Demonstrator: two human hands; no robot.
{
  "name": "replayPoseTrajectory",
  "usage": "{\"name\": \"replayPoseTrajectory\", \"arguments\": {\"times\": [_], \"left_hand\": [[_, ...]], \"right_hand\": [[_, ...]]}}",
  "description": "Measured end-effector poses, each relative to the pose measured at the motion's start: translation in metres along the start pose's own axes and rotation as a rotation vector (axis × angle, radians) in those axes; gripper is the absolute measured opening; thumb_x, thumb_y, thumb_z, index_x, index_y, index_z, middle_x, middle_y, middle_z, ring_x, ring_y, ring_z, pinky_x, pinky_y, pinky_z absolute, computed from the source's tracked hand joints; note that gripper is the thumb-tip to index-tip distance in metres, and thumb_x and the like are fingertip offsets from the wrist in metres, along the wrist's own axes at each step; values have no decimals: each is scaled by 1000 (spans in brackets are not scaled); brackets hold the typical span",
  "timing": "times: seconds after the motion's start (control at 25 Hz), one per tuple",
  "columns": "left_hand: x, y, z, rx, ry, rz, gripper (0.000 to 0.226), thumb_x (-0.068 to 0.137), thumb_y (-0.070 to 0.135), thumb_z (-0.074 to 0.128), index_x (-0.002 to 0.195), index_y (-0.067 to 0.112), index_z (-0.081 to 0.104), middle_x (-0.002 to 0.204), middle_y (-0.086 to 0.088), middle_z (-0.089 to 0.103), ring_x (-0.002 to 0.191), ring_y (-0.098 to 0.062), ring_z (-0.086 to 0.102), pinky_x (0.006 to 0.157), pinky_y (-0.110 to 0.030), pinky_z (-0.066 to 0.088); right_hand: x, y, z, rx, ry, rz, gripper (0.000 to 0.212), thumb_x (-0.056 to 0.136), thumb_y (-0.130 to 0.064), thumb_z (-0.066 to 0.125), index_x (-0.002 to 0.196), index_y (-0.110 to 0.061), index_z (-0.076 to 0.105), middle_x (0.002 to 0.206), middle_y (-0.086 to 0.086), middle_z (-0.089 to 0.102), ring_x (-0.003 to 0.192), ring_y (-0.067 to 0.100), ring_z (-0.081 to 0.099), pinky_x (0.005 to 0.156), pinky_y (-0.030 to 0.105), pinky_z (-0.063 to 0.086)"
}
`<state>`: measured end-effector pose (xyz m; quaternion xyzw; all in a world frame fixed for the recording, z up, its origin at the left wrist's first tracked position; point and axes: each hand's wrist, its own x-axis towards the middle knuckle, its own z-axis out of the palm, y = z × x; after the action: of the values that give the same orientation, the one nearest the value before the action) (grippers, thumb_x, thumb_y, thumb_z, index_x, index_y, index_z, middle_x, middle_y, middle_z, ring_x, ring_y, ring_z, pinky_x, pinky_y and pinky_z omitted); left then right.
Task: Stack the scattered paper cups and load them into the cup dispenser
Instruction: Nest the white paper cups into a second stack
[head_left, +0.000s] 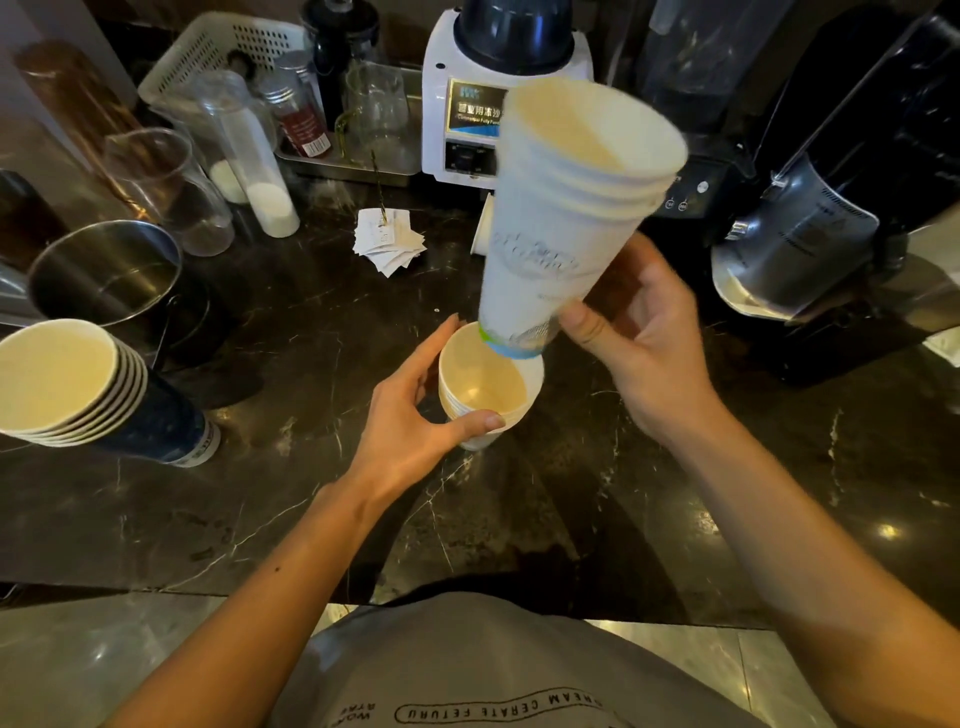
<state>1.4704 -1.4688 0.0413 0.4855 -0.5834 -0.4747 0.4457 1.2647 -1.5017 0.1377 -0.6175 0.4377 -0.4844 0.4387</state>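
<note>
Counter: dark marbled stone; it carries every cup we can find, and we see no cup dispenser anywhere in view.
Blender base: white, at the back; its dark panel has Chinese characters and a line starting "Commercial Fully", the rest hidden behind cups.
Shirt: grey; print reads upside down to us as "DREAM CERATE FETURU", other words too small to tell.
Tall white stack: several nested white cups with a faint embossed logo we cannot read and a green-and-blue band at the base; tilted, its foot just entering the mouth of the short stack.
Blue stack: about five dark blue cups nested, leaning at the left edge, apart from both hands.
Short white stack: nested cups standing on the counter.
Right hand: we clamp thumb and fingers on the lower part of the tall white stack.
Left hand: we curl around the short white stack, steadying it.
Receipts: slips on a spike, print unreadable.
Progress: we judge stacking nearly finished; the white stacks remain to be merged, and loading has not begun.
</note>
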Motion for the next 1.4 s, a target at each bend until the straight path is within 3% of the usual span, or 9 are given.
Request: {"name": "replayPoseTrajectory", "arguments": {"times": [0.08, 0.24, 0.4, 0.6, 0.76, 0.88, 1.04, 1.32, 1.4], "left_hand": [[-1, 1, -1, -26, -16, 13, 105, 69, 37, 85, 155, 21, 26, 151, 9, 46, 141, -13, 43, 114, -52, 37], [-5, 10, 0, -100, -19, 61, 117, 73, 48, 81, 156, 9, 10, 156, -7, 37, 145, -22, 37, 115, -53, 36], [-2, 16, 1, -99, 9, 113, 113, 73, 61, 75, 155, 40, 0, 159, 3, 33, 147, -22, 34, 114, -57, 34], [-2, 14, 6, -33, 50, 128, 105, 68, 69, 72, 150, 53, 9, 160, -1, 30, 148, -18, 31, 117, -55, 31], [2, 21, 4, 105, 66, 205, 103, 71, 63, 74, 152, 24, 25, 161, -5, 29, 149, -17, 29, 120, -45, 29], [13, 28, 5, 254, 13, 243, 91, 72, 49, 78, 146, 16, 37, 157, -5, 34, 145, -14, 34, 117, -31, 33], [18, 26, 7, 284, 29, 191, 82, 70, 47, 79, 140, 21, 46, 148, 9, 41, 135, 5, 36, 109, -11, 31], [18, 23, 8, 236, 64, 203, 88, 67, 40, 82, 140, 11, 45, 144, 2, 44, 135, -4, 42, 110, -20, 35], [18, 22, 7, 231, 65, 196, 89, 67, 40, 82, 141, 10, 44, 144, 1, 44, 135, -5, 42, 110, -21, 35]], "right_hand": [[-12, 11, 7, -32, -103, 33, 61, 83, -2, 69, 137, -3, 41, 130, -3, 57, 123, 7, 56, 98, 27, 49], [-27, 37, 9, -224, -242, 117, 70, 85, -31, 72, 144, -10, 40, 141, 3, 51, 134, 16, 48, 109, 47, 42], [-26, 42, 1, -286, -295, 114, 66, 91, -27, 66, 149, -18, 37, 154, 0, 34, 144, 11, 31, 118, 42, 32], [-19, 40, -11, -137, -378, 247, 67, 87, -13, 60, 150, -15, 35, 152, 0, 40, 141, 3, 35, 114, 26, 33], [15, 43, -21, -163, -157, 219, 52, 92, -12, 54, 143, -13, 46, 144, 2, 52, 134, 9, 48, 110, 25, 40], [58, 70, -23, -296, -29, 261, 50, 95, -9, 59, 143, -14, 46, 140, 2, 55, 130, 10, 51, 112, 35, 40], [112, 112, -18, -596, -69, 312, 66, 90, -16, 68, 148, -12, 37, 146, 9, 46, 137, 20, 42, 115, 36, 34], [173, 163, -6, -1073, -323, 269, 97, 82, -33, 77, 155, -12, 16, 160, 12, 21, 146, 32, 22, 119, 44, 22], [182, 172, -3, -1253, -330, 227, 97, 79, -36, 78, 153, -11, 19, 155, 16, 28, 141, 36, 29, 112, 48, 30]]}}
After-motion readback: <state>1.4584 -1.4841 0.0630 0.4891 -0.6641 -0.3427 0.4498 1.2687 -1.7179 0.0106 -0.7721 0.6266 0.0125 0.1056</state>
